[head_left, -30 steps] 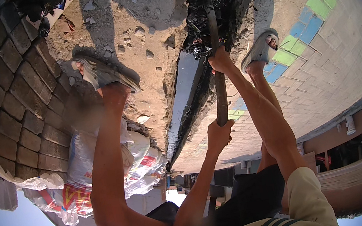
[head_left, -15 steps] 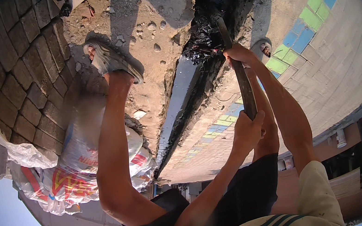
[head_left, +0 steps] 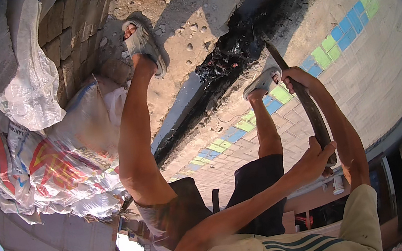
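Note:
Both my hands grip a long, dark wooden-looking handle [head_left: 310, 114] that slants across my right side. My left hand [head_left: 314, 161] is closed around its near end, the arm crossing in front of my body. Farther up the handle my right hand [head_left: 298, 80] is wrapped around it. The far end reaches the edge of a narrow ditch [head_left: 170, 125]; whatever tool head it carries cannot be made out in the dark shadow there. Wet black muck mixed with litter [head_left: 223, 62] lies in the ditch, beside greyish water.
My sandalled left foot [head_left: 143, 43] stands on dusty, stony ground [head_left: 181, 24]; my right sandal [head_left: 262, 83] is across the ditch, by blue and green pavers [head_left: 325, 55]. Stuffed white plastic sacks [head_left: 65, 156] are piled at left, beside stacked bricks [head_left: 72, 30].
Both hands and the handle have swung to the right and nearer to me, and the handle's far end has drawn back toward the ditch's right edge. The view has turned too.

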### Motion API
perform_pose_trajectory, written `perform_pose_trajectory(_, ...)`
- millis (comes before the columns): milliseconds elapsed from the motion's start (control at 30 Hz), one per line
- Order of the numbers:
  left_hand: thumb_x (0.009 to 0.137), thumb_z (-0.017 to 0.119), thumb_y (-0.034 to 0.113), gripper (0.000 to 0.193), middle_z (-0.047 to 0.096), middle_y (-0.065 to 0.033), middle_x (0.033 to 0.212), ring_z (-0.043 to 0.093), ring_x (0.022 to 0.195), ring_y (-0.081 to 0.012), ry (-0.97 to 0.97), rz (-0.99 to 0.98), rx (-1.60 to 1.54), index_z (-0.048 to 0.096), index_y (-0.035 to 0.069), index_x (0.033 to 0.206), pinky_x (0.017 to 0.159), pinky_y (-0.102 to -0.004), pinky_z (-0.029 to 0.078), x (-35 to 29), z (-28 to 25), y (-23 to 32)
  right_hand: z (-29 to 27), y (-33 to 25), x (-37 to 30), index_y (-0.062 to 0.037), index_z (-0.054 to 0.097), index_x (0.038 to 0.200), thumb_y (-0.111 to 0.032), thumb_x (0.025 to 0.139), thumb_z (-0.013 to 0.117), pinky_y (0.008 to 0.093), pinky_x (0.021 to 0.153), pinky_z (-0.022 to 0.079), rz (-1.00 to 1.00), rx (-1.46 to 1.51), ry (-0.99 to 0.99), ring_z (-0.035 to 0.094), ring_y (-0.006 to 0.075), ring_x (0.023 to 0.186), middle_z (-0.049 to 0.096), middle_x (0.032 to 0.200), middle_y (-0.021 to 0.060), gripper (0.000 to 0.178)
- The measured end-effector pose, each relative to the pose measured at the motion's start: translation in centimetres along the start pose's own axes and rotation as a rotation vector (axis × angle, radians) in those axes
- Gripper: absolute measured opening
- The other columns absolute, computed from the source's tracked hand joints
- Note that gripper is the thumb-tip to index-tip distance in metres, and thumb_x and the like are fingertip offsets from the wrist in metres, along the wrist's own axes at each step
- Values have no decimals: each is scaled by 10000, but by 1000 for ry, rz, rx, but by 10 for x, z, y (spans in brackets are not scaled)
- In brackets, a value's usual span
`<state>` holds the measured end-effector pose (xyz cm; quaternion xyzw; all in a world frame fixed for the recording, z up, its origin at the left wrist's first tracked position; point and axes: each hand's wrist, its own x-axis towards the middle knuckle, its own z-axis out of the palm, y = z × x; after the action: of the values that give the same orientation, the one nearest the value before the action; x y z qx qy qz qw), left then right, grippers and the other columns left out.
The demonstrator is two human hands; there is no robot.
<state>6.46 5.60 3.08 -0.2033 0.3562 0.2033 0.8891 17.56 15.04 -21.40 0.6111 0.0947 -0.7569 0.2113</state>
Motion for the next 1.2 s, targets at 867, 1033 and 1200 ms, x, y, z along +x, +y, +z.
perform_pose_trajectory(867,870,783,258,211,746,-141,812,712,723,-306,1226,583,1029,783,65,957,691,-427,540,209,-398,66,-3,77,6,-89,479,898,-113,889,631,287,355,438,9,87,75,527,94,409,535,634,-5,154)
perform_pose_trajectory(1033,849,806,265,245,745,-161,793,720,717,-315,1296,622,1039,789,56,976,685,-431,543,271,-446,65,-11,85,17,-73,486,916,-122,888,618,283,344,431,13,65,91,517,100,391,526,627,0,143)
perform_pose_trajectory(1200,820,840,280,291,738,-178,772,723,727,-335,1290,552,1076,791,53,996,690,-451,545,310,-446,63,-27,93,18,-56,496,930,-119,872,612,289,345,434,59,133,130,509,111,384,513,618,7,144)
